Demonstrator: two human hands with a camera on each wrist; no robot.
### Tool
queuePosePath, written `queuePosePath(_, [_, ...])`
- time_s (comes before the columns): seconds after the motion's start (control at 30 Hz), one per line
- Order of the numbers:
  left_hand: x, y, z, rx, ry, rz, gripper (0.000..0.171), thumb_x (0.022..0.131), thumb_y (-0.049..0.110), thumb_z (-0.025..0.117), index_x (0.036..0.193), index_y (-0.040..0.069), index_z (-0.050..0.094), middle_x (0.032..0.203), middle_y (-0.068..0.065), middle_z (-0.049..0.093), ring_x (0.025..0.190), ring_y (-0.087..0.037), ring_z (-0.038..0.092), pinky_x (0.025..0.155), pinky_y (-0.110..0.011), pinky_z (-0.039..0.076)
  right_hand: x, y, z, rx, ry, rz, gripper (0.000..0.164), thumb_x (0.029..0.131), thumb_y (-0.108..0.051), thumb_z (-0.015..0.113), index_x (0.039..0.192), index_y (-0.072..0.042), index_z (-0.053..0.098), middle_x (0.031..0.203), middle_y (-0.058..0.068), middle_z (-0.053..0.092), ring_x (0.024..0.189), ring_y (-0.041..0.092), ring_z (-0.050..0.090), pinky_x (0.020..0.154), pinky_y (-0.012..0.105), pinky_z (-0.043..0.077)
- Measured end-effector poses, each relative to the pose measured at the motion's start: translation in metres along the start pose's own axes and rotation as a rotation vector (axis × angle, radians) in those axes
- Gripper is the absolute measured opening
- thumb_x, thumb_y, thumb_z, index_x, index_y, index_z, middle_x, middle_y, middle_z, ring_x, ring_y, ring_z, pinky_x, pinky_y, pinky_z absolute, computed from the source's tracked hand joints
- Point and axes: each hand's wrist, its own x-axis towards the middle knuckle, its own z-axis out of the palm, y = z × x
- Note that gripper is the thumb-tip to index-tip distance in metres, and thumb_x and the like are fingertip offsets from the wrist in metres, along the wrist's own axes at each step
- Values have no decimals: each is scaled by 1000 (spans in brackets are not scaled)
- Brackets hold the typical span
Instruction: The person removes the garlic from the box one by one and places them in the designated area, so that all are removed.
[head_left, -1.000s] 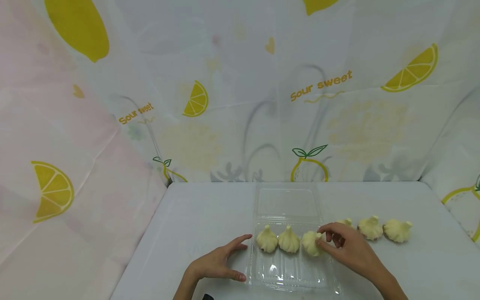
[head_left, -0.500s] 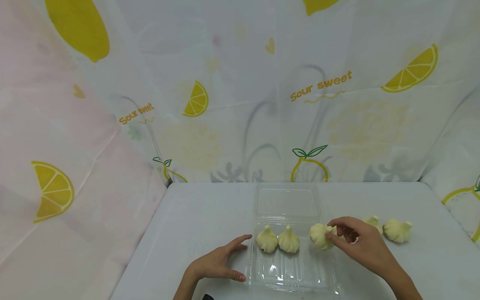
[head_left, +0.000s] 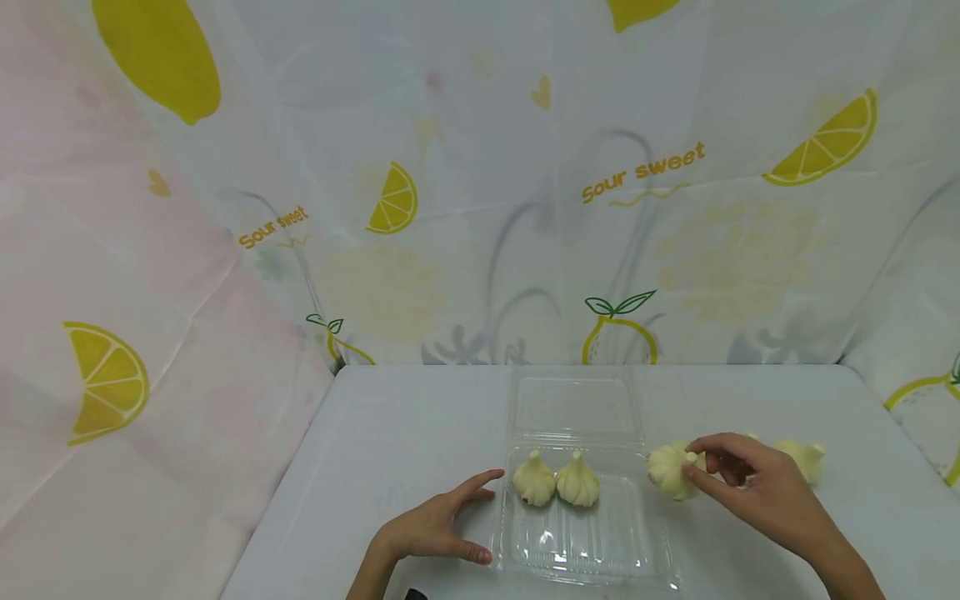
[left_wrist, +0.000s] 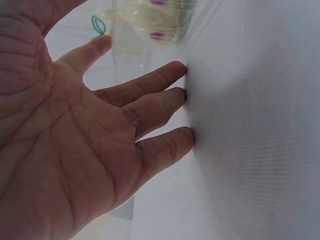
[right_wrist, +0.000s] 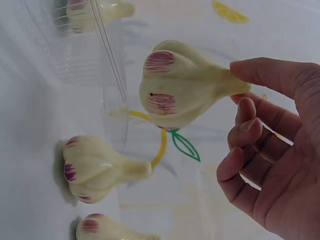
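My right hand (head_left: 757,487) pinches a garlic bulb (head_left: 670,471) by its stem, just beyond the right edge of the clear plastic box (head_left: 585,550). In the right wrist view this bulb (right_wrist: 180,85) hangs above the table, purple streaks showing on its base. Inside the box's back left part, a garlic bulb (head_left: 534,479) and another garlic bulb (head_left: 577,480) stand side by side. My left hand (head_left: 435,525) stays at the box's left side, fingers spread. Its fingertips (left_wrist: 185,135) touch the white table in the left wrist view, and it holds nothing.
The box's lid (head_left: 576,404) lies open toward the back. On the table to the right are more garlic bulbs, one garlic bulb (head_left: 804,460) partly behind my right hand. A small black object (head_left: 415,594) shows at the bottom edge. A lemon-print cloth (head_left: 480,208) hangs behind the table.
My right hand has lifted the third garlic bulb out of the box and carried it rightward past the rim. My left hand has stayed in place.
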Motion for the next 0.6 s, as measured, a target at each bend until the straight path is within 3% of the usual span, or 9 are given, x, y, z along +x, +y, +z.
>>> queuePosePath(0.6, [0,0,0,-1,1,-7,97,78,39,84,155,34,25,141,-1,52,137,-24,40,109,-53,32,-17,19,-8,29,-39,-59,40,68,6,85,96,-18,70,75,-12,55,57,3,48,51,19,37])
